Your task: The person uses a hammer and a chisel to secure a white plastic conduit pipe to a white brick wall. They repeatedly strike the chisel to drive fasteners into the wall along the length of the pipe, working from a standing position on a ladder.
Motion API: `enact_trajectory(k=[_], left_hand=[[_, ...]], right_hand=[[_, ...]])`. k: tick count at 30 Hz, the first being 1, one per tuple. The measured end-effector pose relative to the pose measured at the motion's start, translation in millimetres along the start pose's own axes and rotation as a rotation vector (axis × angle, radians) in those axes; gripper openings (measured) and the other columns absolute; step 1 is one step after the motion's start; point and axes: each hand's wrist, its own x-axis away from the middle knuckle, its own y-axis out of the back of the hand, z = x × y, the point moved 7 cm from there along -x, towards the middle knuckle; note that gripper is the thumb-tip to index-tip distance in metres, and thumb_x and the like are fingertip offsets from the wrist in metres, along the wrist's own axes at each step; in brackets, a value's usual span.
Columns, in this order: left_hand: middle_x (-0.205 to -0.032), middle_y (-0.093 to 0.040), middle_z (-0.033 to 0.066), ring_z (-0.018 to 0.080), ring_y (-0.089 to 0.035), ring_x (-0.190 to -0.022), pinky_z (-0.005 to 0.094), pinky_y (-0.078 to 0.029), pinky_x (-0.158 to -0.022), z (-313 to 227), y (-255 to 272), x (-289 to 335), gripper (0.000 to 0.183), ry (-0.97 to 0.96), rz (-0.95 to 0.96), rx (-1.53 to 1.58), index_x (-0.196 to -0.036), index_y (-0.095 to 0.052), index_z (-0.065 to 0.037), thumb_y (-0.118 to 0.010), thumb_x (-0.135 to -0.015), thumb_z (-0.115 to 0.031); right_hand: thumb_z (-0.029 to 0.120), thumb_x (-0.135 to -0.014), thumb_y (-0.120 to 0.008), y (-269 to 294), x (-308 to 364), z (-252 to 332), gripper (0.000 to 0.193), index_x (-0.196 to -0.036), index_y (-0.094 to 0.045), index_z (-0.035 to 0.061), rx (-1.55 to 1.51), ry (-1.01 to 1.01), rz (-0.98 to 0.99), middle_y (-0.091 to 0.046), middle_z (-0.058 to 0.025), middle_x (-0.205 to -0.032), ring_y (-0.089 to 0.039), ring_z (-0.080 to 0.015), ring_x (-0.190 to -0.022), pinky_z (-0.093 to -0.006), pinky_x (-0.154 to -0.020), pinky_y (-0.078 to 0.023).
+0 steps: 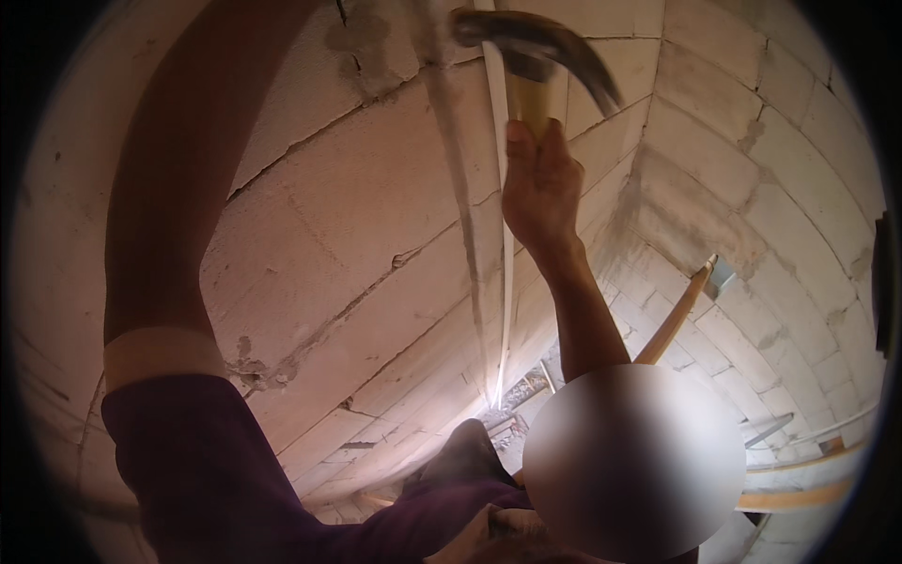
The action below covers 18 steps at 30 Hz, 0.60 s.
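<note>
My right hand (543, 193) is raised against the wall side of the view, its fingers wrapped round the pale handle of a claw hammer (550, 39). The dark metal head is above the fist, slightly smeared, with one end curving down to the right. Behind the hammer, a thin white strip (507, 263) runs down the block wall (329, 273). My left arm (174, 207) reaches up past the top edge, so the left hand and whatever it touches are out of sight.
A second block wall (770, 179) meets the first at a corner on the right. A wooden pole (676, 310) slants up towards it, near a small grey box (720, 279). Timber boards (799, 498) lie lower right. Rubble (521, 390) shows far below. A round blur hides part of the lower middle.
</note>
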Motion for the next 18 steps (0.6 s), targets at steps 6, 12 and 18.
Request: enact_trajectory(k=[6,12,18], left_hand=[[-0.095,-0.067,0.0306,0.0436,-0.067,-0.093,0.0504,-0.052,-0.081,-5,4,1,0.046,0.024,0.031,0.056,-0.093,-0.070,0.006,-0.065,-0.092,-0.040],[-0.096,-0.068,0.0293,0.0426,-0.067,-0.093,0.0497,-0.052,-0.081,0,-6,-4,0.043,0.066,-0.006,-0.008,-0.095,-0.069,0.006,-0.066,-0.091,-0.037],[-0.095,-0.068,0.0286,0.0423,-0.067,-0.092,0.0493,-0.052,-0.081,-2,1,9,0.042,0.049,0.000,0.062,-0.095,-0.069,0.007,-0.068,-0.091,-0.035]], right_hand=[[0.022,-0.101,-0.053,-18,-22,-21,0.027,-0.095,-0.053,-0.0046,0.314,0.010,0.207,-0.064,-0.0237,-0.073,-0.065,-0.0472,-0.072,-0.0511,-0.065,-0.052],[0.026,-0.101,-0.052,20,4,5,0.028,-0.095,-0.052,-0.0019,-0.075,0.069,-0.066,-0.062,-0.0241,-0.068,-0.064,-0.0470,-0.066,-0.0503,-0.056,-0.050],[0.027,-0.100,-0.053,-4,-5,-23,0.030,-0.098,-0.052,-0.0032,0.182,0.043,0.151,-0.063,-0.0300,-0.073,-0.065,-0.0500,-0.070,-0.0528,-0.055,-0.048]])
